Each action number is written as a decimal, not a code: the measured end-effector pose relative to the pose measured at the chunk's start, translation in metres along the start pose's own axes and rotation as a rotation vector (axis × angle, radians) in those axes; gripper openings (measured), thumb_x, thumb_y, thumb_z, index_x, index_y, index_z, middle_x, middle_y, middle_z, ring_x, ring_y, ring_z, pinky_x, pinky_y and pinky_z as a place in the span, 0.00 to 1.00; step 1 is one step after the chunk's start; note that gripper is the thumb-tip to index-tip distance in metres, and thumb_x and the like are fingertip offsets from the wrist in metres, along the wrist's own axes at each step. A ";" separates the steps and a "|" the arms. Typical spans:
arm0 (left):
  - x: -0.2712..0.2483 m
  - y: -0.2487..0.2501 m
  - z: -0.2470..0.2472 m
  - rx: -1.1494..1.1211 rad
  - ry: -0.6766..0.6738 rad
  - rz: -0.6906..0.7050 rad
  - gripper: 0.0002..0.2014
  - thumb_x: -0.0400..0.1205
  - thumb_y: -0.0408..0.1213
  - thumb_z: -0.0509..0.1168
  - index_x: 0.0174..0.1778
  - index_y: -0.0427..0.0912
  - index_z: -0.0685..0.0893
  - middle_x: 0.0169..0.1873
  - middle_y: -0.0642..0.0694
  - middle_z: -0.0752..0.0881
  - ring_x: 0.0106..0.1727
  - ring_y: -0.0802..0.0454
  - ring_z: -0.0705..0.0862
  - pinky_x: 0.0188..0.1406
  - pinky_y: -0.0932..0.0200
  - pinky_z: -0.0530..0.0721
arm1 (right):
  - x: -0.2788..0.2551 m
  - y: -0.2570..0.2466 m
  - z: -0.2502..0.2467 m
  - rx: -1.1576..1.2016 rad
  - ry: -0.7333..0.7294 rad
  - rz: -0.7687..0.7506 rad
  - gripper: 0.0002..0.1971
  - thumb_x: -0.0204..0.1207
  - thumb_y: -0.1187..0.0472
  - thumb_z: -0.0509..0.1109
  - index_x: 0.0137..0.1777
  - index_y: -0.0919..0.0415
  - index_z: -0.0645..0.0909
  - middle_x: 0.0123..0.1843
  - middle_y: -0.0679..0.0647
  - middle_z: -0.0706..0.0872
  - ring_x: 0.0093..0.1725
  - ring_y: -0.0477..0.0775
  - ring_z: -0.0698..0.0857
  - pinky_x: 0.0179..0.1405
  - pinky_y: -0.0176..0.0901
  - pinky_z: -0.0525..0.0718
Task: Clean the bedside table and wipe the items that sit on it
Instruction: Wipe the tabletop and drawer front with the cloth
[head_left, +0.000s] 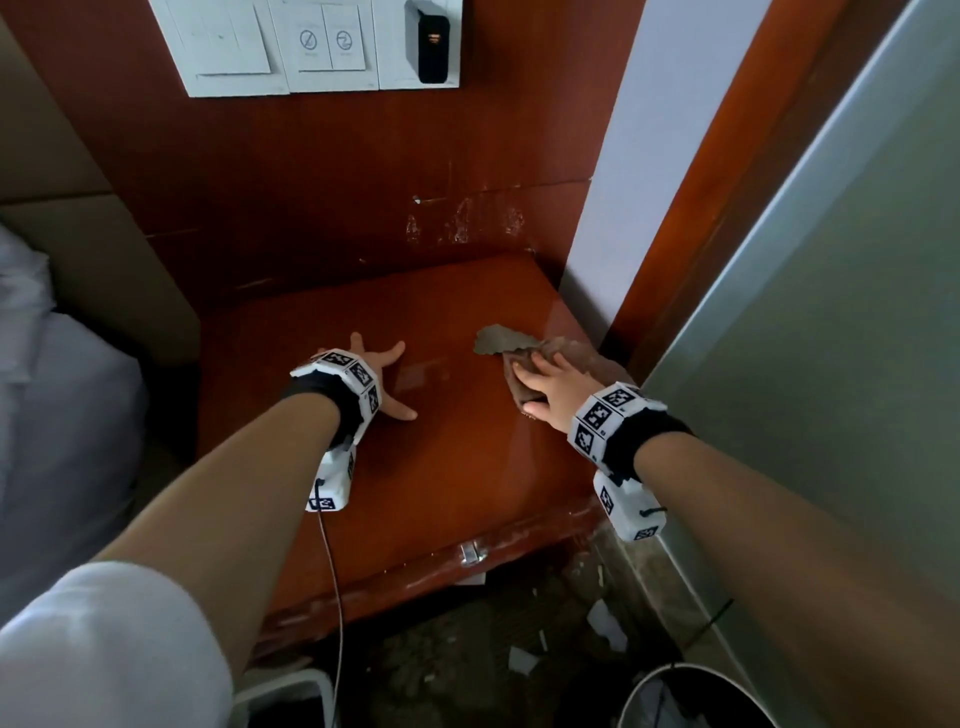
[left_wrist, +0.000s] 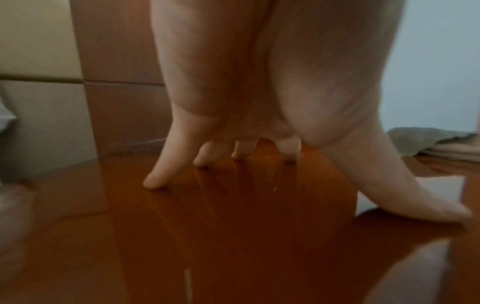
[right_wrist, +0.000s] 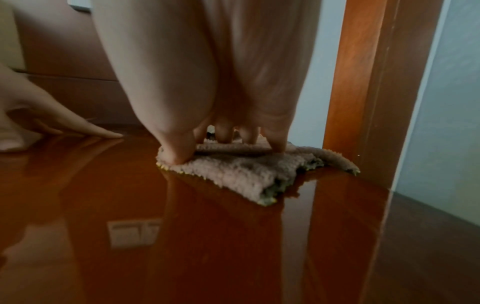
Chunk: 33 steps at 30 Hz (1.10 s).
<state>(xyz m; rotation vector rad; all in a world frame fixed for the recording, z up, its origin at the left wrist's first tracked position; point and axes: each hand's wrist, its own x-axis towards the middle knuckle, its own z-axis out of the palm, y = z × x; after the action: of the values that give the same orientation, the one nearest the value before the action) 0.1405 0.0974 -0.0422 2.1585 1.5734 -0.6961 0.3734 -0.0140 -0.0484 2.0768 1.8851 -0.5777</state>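
Forearms nearest; left hand (head_left: 382, 376) splayed flat on table (head_left: 457, 467), holding nothing — right hand (head_left: 545, 392) fingers (right_wrist: 223, 133) curled, pressing cloth (right_wrist: 233, 168) near right edge. Risks cloth bunching, leaving streaks.

Your head view is evenly lit and fairly sharp at the centre, bowed at the edges, with a soft sheen on the bedside table (head_left: 467, 467). Both wrist views are dimmer and blurred, and the glossy top mirrors your fingers (left_wrist: 155, 181) and the switch panel (head_left: 280, 47).
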 end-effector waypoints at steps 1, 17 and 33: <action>-0.004 -0.002 0.005 0.014 -0.002 0.002 0.58 0.63 0.69 0.70 0.79 0.66 0.37 0.81 0.34 0.34 0.82 0.27 0.45 0.79 0.29 0.48 | -0.008 -0.001 0.005 -0.001 0.005 -0.002 0.31 0.84 0.48 0.55 0.83 0.44 0.47 0.86 0.49 0.44 0.85 0.60 0.43 0.81 0.68 0.52; -0.100 -0.038 0.065 0.005 0.062 0.027 0.47 0.73 0.66 0.64 0.82 0.59 0.46 0.84 0.41 0.43 0.83 0.34 0.50 0.81 0.40 0.57 | -0.084 -0.056 0.048 -0.015 0.031 -0.135 0.29 0.85 0.50 0.54 0.83 0.45 0.48 0.86 0.50 0.44 0.85 0.60 0.41 0.80 0.67 0.48; -0.149 -0.104 0.102 -0.136 0.105 -0.016 0.44 0.78 0.59 0.64 0.84 0.50 0.49 0.84 0.43 0.45 0.84 0.44 0.50 0.83 0.49 0.55 | -0.071 -0.172 0.048 -0.135 -0.012 -0.371 0.29 0.85 0.48 0.53 0.83 0.43 0.46 0.86 0.50 0.43 0.85 0.61 0.41 0.80 0.69 0.47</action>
<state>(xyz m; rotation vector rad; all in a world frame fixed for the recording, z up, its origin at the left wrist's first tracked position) -0.0137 -0.0435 -0.0375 2.1150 1.6423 -0.4719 0.1926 -0.0799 -0.0468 1.6467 2.2514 -0.5225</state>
